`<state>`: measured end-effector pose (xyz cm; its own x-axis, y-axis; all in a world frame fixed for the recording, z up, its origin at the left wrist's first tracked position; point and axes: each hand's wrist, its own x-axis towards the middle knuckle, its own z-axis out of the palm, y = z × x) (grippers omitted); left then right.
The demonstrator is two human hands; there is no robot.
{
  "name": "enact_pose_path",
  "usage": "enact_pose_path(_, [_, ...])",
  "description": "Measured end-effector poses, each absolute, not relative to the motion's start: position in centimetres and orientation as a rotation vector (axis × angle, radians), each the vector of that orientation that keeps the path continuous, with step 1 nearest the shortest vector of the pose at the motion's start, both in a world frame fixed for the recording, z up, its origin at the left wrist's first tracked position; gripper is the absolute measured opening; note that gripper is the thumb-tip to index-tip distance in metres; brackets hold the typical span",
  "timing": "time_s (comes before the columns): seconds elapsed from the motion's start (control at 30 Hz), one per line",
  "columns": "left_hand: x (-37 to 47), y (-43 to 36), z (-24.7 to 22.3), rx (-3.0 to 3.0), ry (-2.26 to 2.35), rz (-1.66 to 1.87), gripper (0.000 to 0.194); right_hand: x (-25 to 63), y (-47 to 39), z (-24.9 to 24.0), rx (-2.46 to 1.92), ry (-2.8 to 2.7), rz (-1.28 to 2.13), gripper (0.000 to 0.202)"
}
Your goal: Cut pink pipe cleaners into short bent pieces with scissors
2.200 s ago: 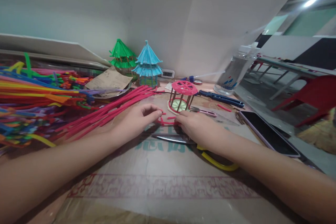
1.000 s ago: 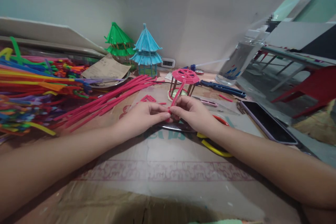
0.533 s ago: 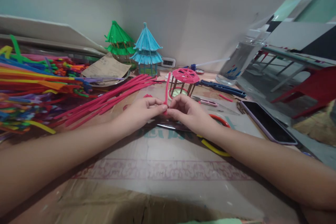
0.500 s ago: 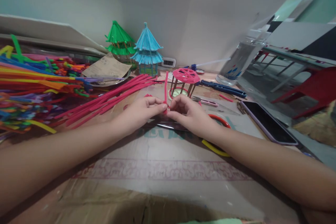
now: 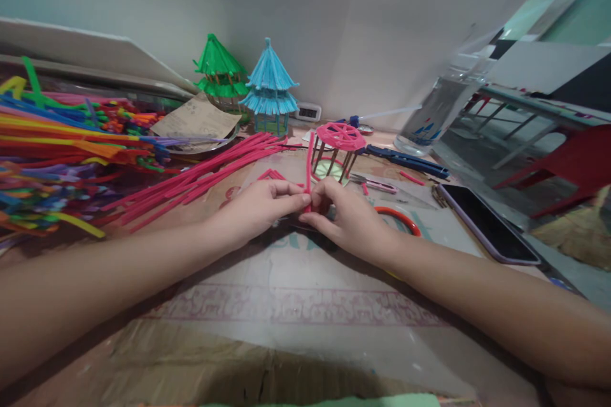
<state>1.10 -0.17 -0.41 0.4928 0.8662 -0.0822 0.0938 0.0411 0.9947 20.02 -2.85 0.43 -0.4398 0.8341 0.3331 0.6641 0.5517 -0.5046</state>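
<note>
One pink strip point(image 5: 310, 156): it stands almost upright at the meeting place of the two hands, and its free end points up, just beside the pink-topped frame.
Left hand point(image 5: 265, 210): thumb and forefinger are pinched on the lower part of the strip; probably the hold is so low in order that the long part above is free.
Right hand point(image 5: 351, 219): its fingers are curled close to the same lower end; whether they also grip it, one cannot tell, because the fingertips hide this place.
Pink-topped frame point(image 5: 340, 137): it stands on thin brown posts above a pale green base point(image 5: 329, 168), behind the right hand, perhaps to be within easy reach.
Folded pink piece point(image 5: 271, 174): it lies flat behind the left hand, apart from the strip.
Bundle of pink strips point(image 5: 200, 181): it lies at the left, most pieces in one direction, which seems convenient for taking a single one.
Green tower point(image 5: 218, 63) and blue tower point(image 5: 268, 76): both stand upright near the wall, seemingly out of the way of the arms.
Right-side tools: the pink-handled cutter point(image 5: 382, 185) lies near the frame; the orange-red handle point(image 5: 403, 221) is partly covered by the right hand.
</note>
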Motion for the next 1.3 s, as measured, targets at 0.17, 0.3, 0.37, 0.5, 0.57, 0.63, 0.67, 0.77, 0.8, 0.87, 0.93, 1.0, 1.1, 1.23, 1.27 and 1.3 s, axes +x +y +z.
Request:
enact_pose_path(0.17, [1.08,-0.13,-0.44,1.458,0.882,0.719,0.023,20.02,-2.84,0.46,-1.227,-2.209,0.437,0.019])
enact_pose_path(0.3, [1.07,-0.21,-0.31,1.483,0.882,0.699,0.022,20.0,-2.87,0.4,-1.245,-2.176,0.451,0.02])
enact_pose_path(0.37, [1.07,-0.28,-0.23,1.496,0.89,0.702,0.021,19.97,-2.91,0.38,-1.248,-2.168,0.451,0.021])
enact_pose_path(0.5, [1.05,-0.39,-0.05,1.471,0.909,0.709,0.021,20.01,-2.84,0.38,-1.24,-2.164,0.474,0.02])
enact_pose_path(0.57, [1.04,-0.41,0.04,1.448,0.923,0.718,0.021,20.07,-2.72,0.37,-1.219,-2.163,0.499,0.021])
enact_pose_path(0.63, [1.03,-0.41,0.09,1.44,0.944,0.732,0.022,20.11,-2.59,0.36,-1.197,-2.163,0.53,0.023])
enact_pose_path(0.67, [1.04,-0.4,0.1,1.441,0.958,0.74,0.023,20.12,-2.55,0.37,-1.192,-2.164,0.539,0.023])
enact_pose_path(0.77, [1.07,-0.38,0.11,1.449,0.985,0.749,0.026,20.1,-2.57,0.45,-1.202,-2.176,0.517,0.022])
enact_pose_path(0.8, [1.09,-0.39,0.12,1.449,0.986,0.747,0.026,20.09,-2.61,0.49,-1.205,-2.18,0.505,0.02])
enact_pose_path(0.87, [1.12,-0.4,0.16,1.447,0.981,0.741,0.026,20.07,-2.71,0.54,-1.203,-2.184,0.497,0.019])
enact_pose_path(0.93, [1.15,-0.41,0.19,1.445,0.971,0.739,0.024,20.06,-2.77,0.56,-1.203,-2.181,0.496,0.018])
enact_pose_path(1.0, [1.14,-0.41,0.18,1.444,0.955,0.738,0.022,20.05,-2.78,0.51,-1.21,-2.175,0.496,0.018])
enact_pose_path(1.1, [1.1,-0.39,0.11,1.458,0.927,0.734,0.021,20.04,-2.69,0.36,-1.222,-2.171,0.501,0.02])
enact_pose_path(1.23, [1.14,-0.44,0.18,1.453,0.908,0.764,0.018,20.16,-2.6,0.63,-1.257,-2.192,0.531,0.022])
enact_pose_path(1.27, [1.15,-0.46,0.22,1.441,0.908,0.774,0.017,20.24,-2.66,0.93,-1.262,-2.212,0.543,0.022])
enact_pose_path(1.3, [1.16,-0.48,0.25,1.43,0.909,0.784,0.017,20.35,-2.78,1.33,-1.268,-2.237,0.55,0.021])
